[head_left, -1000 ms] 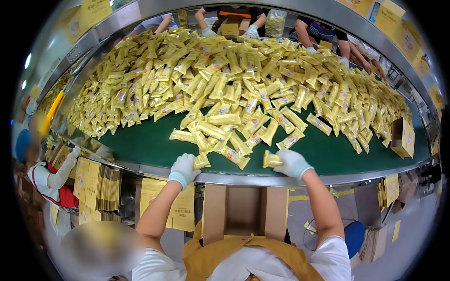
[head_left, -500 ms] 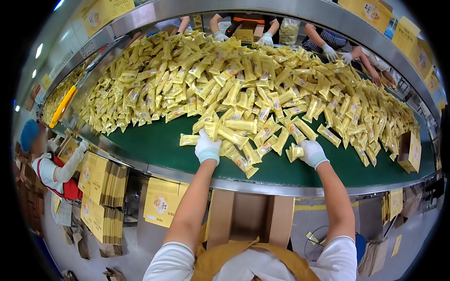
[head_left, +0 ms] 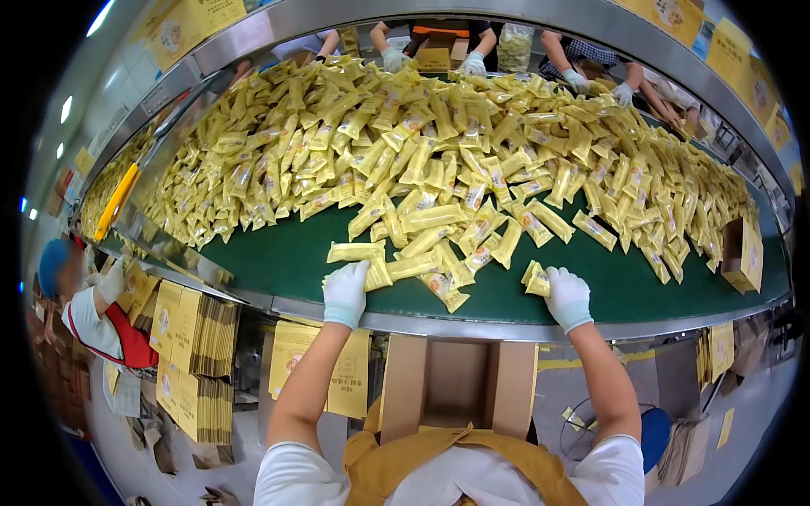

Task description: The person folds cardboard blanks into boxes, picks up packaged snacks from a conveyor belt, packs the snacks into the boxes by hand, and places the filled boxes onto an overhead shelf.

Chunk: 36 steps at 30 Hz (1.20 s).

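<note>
My left hand [head_left: 345, 295] grips a packet [head_left: 379, 274], my right hand [head_left: 569, 297] pinches a second packet [head_left: 536, 279], open carton [head_left: 403, 384] below and between both; risk: loose packets [head_left: 415, 266] crowding the left grip could be dragged along by a hasty tug.

We wear a white left glove [head_left: 346, 293] and a matching right glove [head_left: 569, 295], each finished with a pale mint-tinted cuff [head_left: 342, 315] at the wrist. Our forearms [head_left: 605, 384] are bare. Our shirt [head_left: 439, 482] is white, short-sleeved. Our mustard-brown apron [head_left: 375, 464] has broad shoulder straps and a small peaked fold at upper centre.
</note>
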Available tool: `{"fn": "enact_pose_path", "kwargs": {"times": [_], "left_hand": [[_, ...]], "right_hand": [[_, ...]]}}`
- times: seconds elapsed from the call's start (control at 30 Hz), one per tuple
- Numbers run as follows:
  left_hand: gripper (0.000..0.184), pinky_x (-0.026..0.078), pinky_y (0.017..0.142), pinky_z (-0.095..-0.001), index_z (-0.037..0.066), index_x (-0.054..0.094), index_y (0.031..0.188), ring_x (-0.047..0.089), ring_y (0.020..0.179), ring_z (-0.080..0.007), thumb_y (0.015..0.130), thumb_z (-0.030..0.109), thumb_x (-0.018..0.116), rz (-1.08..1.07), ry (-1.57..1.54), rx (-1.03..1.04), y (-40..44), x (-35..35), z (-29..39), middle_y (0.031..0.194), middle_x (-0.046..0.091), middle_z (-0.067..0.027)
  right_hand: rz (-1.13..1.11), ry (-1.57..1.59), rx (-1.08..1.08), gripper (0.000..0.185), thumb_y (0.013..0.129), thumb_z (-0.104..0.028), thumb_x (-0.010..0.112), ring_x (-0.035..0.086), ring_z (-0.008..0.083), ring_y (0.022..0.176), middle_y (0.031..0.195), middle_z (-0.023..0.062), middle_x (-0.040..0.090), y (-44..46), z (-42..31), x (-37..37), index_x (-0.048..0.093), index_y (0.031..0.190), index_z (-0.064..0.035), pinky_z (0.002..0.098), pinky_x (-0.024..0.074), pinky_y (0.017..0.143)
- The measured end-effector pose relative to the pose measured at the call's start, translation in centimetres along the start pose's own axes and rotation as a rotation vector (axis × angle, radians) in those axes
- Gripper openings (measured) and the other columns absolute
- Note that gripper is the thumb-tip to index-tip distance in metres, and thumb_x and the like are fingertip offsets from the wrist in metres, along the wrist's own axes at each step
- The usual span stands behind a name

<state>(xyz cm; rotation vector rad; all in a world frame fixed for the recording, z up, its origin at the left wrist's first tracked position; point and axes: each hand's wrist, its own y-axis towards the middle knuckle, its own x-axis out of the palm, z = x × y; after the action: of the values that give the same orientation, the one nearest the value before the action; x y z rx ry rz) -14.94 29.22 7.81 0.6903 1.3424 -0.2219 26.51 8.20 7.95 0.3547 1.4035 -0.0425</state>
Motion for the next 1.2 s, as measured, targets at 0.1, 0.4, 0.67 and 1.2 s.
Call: {"fn": "enact_pose_path", "kwargs": {"times": [0.1, 0.4, 0.67, 1.2], "left_hand": [[0.043, 0.055, 0.070, -0.0440, 0.018, 0.060, 0.120, 0.068, 0.083, -0.0324, 0.081, 0.003, 0.061, -0.101, 0.012, -0.157, 1.0, -1.1, 0.0, 0.098, 0.069, -0.0081], [0.082, 0.037, 0.105, -0.0500, 0.010, 0.051, 0.138, 0.054, 0.118, -0.0309, 0.072, 0.049, 0.080, 0.006, 0.132, 0.134, -1.6, 0.6, -1.3, 0.121, 0.059, -0.0113], [0.120, 0.035, 0.108, -0.0432, -0.001, 0.039, 0.148, 0.051, 0.122, -0.0330, 0.059, 0.067, 0.083, -0.331, 0.076, 0.034, 0.0, -1.7, -2.1, 0.133, 0.053, -0.0190], [0.102, 0.047, 0.102, -0.0430, 0.001, 0.049, 0.136, 0.055, 0.118, -0.0422, 0.057, 0.052, 0.090, -0.502, -0.231, 0.098, 6.1, -4.8, -5.6, 0.133, 0.053, -0.0216]], "right_hand": [[-0.009, 0.032, 0.035, 0.029, 0.075, -0.015, 0.074, 0.067, 0.0254, 0.076, 0.085, 0.0052, 0.061, 0.0, 0.4, -1.1, 0.059, 0.100, -0.0154, 0.0402, 0.0543, 0.066], [0.044, 0.018, -0.029, 0.063, 0.079, -0.044, 0.071, 0.056, 0.0315, 0.104, 0.104, 0.0130, 0.059, -1.7, -0.2, -1.6, 0.055, 0.127, -0.0062, 0.0458, 0.0433, 0.090], [-0.344, 0.127, 0.099, 0.099, 0.066, -0.064, 0.078, 0.053, 0.0348, 0.116, 0.120, 0.0175, 0.061, -0.6, 1.4, -3.8, 0.052, 0.135, 0.0017, 0.0418, 0.0422, 0.099], [-0.378, 0.903, 0.385, 0.099, 0.065, -0.063, 0.084, 0.065, 0.0337, 0.113, 0.122, 0.0261, 0.066, 16.7, 1.3, -0.2, 0.058, 0.125, 0.0111, 0.0381, 0.0495, 0.097]]}}
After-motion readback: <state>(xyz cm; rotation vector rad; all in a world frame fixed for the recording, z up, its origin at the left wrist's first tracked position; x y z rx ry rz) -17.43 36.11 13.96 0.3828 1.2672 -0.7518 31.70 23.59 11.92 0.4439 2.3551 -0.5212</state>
